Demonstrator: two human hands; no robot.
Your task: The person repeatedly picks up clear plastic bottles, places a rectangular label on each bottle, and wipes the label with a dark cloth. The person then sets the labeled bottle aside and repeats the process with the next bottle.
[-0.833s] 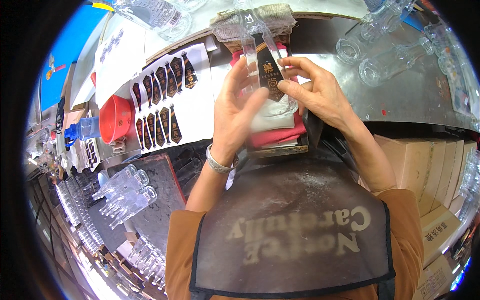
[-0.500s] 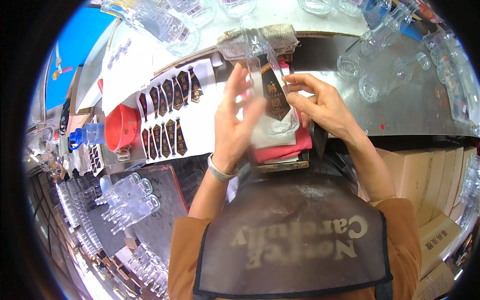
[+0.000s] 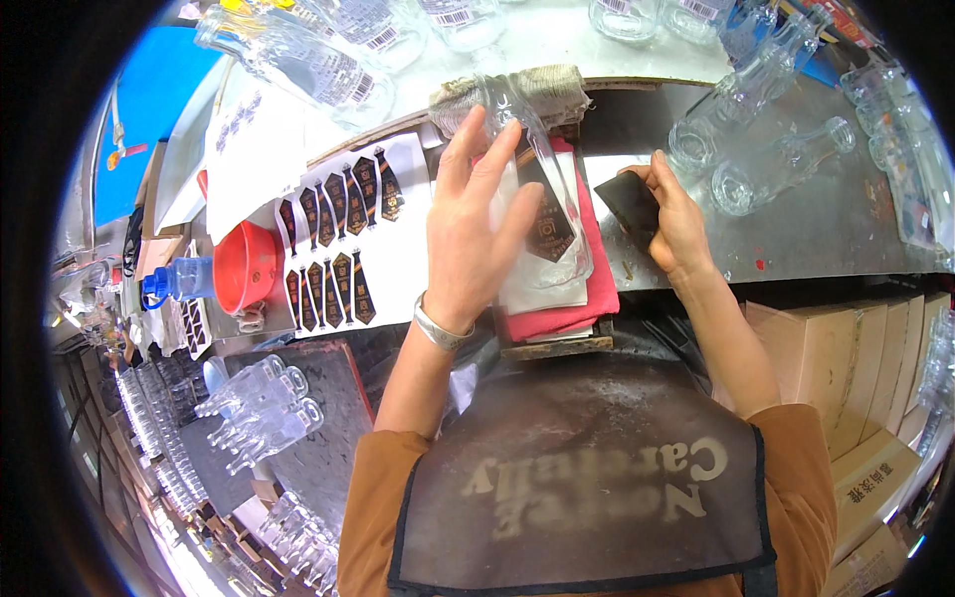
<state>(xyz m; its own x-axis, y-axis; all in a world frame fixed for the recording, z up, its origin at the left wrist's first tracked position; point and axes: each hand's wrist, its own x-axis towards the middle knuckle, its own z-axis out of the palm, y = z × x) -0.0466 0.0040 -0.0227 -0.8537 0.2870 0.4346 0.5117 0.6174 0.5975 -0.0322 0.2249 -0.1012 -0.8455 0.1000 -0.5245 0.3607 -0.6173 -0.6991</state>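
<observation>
A clear glass bottle (image 3: 577, 264) lies with its neck away from me, resting on a rolled knitted cloth (image 3: 557, 92) and a red cloth pad (image 3: 599, 284). Its upper face carries a black tie-shaped label (image 3: 553, 237) with gold marks. Over the bottle's left side spreads my left hand (image 3: 466, 234), fingers apart; whether they touch the glass I cannot tell. Right of the bottle, my right hand (image 3: 679, 227) grips a dark flat scraper-like piece (image 3: 627, 207) between thumb and fingers.
Left of the pad lies a white sheet (image 3: 403, 224) with several black tie-shaped labels. Beyond are a red bowl (image 3: 244, 269) and a blue-capped jug (image 3: 187, 279). More glass bottles (image 3: 781, 164) lie at right; others stand at the back. Cardboard boxes (image 3: 831, 363) stand at lower right.
My right hand has left the bottle's side and moved right, now with the dark flat piece in it. My left hand has shifted slightly, its fingers pointing up over the bottle.
</observation>
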